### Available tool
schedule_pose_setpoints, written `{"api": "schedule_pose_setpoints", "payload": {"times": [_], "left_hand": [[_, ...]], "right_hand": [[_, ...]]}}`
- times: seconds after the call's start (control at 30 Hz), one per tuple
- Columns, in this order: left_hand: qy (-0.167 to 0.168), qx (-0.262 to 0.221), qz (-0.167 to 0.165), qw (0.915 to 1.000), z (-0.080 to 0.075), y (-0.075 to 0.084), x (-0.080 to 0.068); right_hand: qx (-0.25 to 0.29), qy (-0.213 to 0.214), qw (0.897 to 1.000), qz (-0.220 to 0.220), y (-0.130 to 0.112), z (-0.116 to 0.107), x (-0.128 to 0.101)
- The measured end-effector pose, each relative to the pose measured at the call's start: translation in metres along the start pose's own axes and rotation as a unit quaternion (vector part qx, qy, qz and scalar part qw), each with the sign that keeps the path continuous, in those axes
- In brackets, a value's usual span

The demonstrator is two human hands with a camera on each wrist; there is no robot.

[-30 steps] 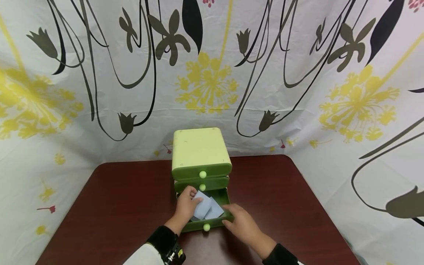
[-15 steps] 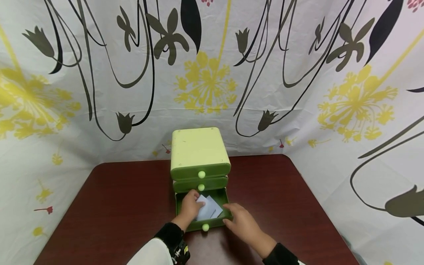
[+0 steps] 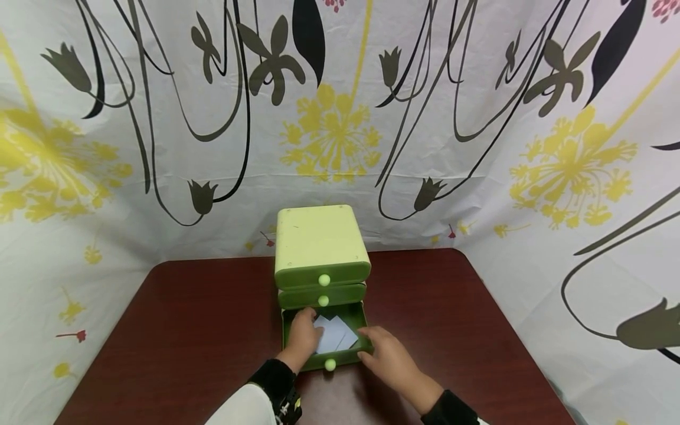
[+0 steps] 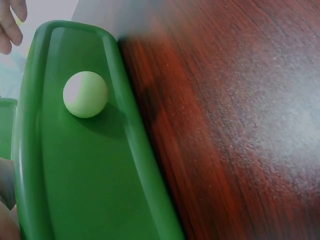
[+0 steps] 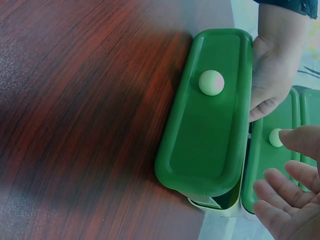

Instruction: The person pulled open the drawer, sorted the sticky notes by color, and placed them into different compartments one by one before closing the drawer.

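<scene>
In the head view, my left hand [image 3: 301, 337] reaches over the left side of the pulled-out bottom drawer [image 3: 347, 358]. Its thumb lies at the edge of light blue square papers [image 3: 333, 335], which overlap inside the drawer. The fingertips dip behind the papers, so whether they pinch one is hidden. My right hand [image 3: 390, 357] is at the drawer's front right corner, fingers relaxed and spread. The right wrist view shows those fingers [image 5: 280, 197] holding nothing, and the left hand [image 5: 280, 65] reaching in behind the green drawer front [image 5: 200, 135].
The pale yellow cabinet [image 3: 321, 233] stands at the back of the dark red-brown table [image 3: 223, 313]. Its middle drawer [image 3: 347, 293] sticks out slightly above the bottom one. A round pale knob [image 4: 85, 94] protrudes from the bottom drawer's front. Patterned cloth [image 3: 133, 230] surrounds the table.
My left hand has shifted slightly right and lower into the drawer. The papers, lifted and tilted a second ago, now lie flatter. The right hand has stayed in place.
</scene>
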State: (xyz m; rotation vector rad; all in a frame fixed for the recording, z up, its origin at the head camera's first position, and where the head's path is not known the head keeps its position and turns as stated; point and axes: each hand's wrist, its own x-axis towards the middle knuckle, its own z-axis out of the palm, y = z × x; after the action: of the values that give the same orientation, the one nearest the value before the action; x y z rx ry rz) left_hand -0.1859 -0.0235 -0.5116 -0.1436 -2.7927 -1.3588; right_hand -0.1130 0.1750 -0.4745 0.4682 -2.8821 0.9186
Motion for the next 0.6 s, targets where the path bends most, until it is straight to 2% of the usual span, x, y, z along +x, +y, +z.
{"api": "schedule_pose_setpoints", "payload": {"times": [0.3,0.43,0.6], "left_hand": [[-0.007,0.022,0.021,0.9995,-0.013,-0.004,-0.006],[-0.012,-0.008,0.025,0.9996,-0.022,-0.007,-0.008],[-0.028,-0.057,0.002,0.9980,-0.039,-0.015,-0.008]], "right_hand": [[0.009,-0.015,1.000,0.008,-0.002,0.002,0.000],[0.020,-0.023,0.999,0.017,-0.001,0.001,0.001],[0.028,-0.020,0.999,0.026,0.004,0.000,0.003]]}}
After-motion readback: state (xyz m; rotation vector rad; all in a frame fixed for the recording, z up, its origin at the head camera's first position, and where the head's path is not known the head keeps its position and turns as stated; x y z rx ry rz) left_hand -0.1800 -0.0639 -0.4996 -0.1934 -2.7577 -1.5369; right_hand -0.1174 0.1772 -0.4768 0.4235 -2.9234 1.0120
